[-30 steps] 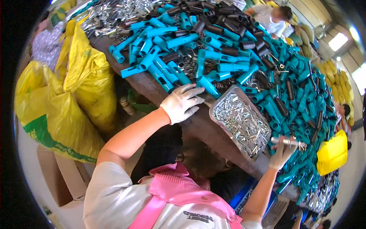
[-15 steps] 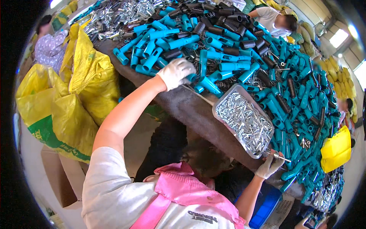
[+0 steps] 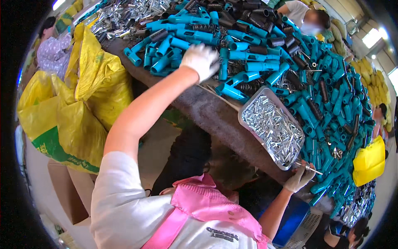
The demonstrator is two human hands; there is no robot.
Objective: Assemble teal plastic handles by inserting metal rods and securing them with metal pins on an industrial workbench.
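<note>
Since half a second ago, in the head view, the gloved left hand (image 3: 200,62) has moved farther over the heap, away from the table's front edge, while the gloved right hand (image 3: 299,178) has stayed near the lower corner of the clear tray (image 3: 260,143). Motion blurs the left hand, which is above the teal tubes (image 3: 262,66); its fingers reach toward the right, and I cannot tell whether they hold anything. Right-hand fingers are closed around a thin metal rod (image 3: 314,169), whose free end points right, toward the teal heap and just beside the tray. Small silvery pins (image 3: 273,128) fill the tray, which rests at the edge of the brown table (image 3: 209,110). Black tubes (image 3: 275,42) lie among the teal ones, and yellow sacks (image 3: 105,81) stand left of the table.
</note>
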